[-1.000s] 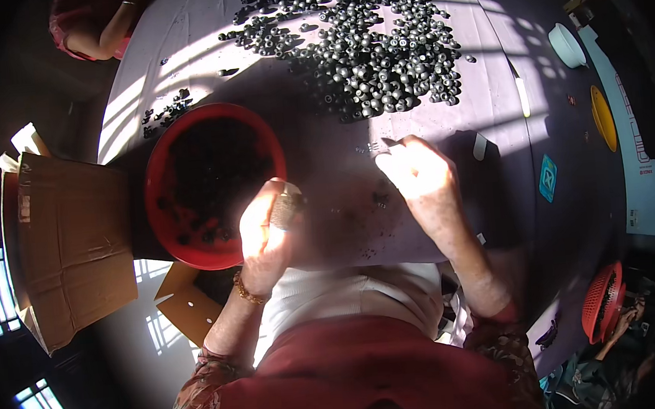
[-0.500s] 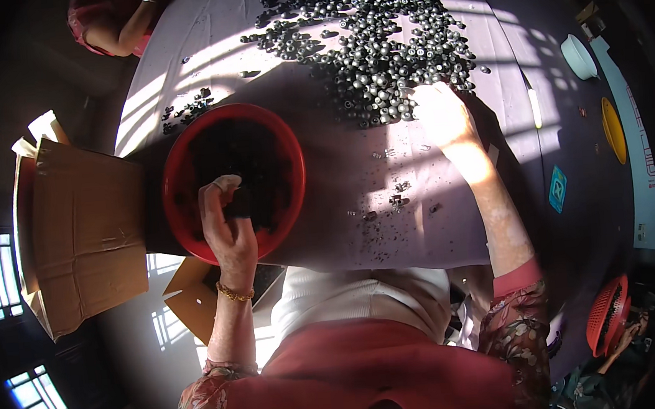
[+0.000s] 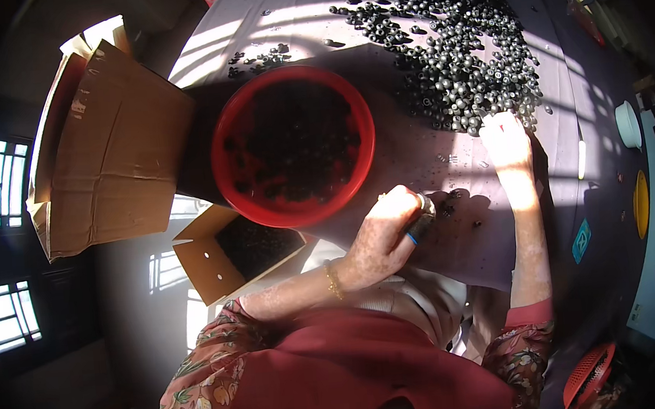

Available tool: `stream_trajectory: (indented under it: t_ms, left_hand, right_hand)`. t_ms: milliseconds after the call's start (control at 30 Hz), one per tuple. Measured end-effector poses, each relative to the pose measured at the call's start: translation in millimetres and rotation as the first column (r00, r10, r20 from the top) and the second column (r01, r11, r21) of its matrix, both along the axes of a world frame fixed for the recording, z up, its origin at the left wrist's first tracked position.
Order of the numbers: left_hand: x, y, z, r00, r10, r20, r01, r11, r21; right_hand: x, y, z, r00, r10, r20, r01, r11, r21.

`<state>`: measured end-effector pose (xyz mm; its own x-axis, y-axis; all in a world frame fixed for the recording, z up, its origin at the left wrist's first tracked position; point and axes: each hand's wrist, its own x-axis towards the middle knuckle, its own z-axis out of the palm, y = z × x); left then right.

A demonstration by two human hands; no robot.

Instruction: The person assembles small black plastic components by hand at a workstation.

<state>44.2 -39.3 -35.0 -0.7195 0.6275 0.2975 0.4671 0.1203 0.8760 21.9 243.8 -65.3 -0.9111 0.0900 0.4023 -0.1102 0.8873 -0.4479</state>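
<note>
My left hand (image 3: 387, 234) is closed in front of the red basin, low over the cloth. Its fingers wrap round a small dark thing with a blue edge, whose kind I cannot make out. My right hand (image 3: 506, 144) is at the near edge of a heap of small round bead-like pieces (image 3: 466, 63), black and grey. Its fingertips are drawn together among the nearest pieces; sunlight washes them out, and anything pinched there is hidden. The red basin (image 3: 369, 143) holds many dark small pieces in shadow.
A purple-grey cloth (image 3: 312, 13) covers the table. An upright cardboard box (image 3: 108, 152) stands left of the basin, and an open carton (image 3: 198, 265) is below the table edge. Rightward are a white bowl (image 3: 628, 125), a yellow dish (image 3: 641, 204), a teal packet (image 3: 581, 241) and a red basket (image 3: 590, 378).
My left hand has come out of the red basin and moved right, toward my right hand. The view has turned, so the basin and heap sit further right. My right hand stays at the heap.
</note>
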Motion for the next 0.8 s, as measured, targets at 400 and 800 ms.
stream_trajectory:
  t_ms: [400, 800]
  left_hand:
    - [-6.4, 31.9, 4.1, 0.728, -0.243, 0.641, -0.019, 0.927, 0.374]
    - [-5.1, 33.5, 16.7, 0.359, -0.61, 0.707, -0.276, 0.654, 0.704]
  right_hand:
    - [69.5, -129.8, 83.7, 0.984, 0.061, 0.17, 0.093, 0.638, -0.765]
    - [74.9, -140.5, 82.4, 0.999, 0.021, 0.043, 0.027, 0.491, -0.871]
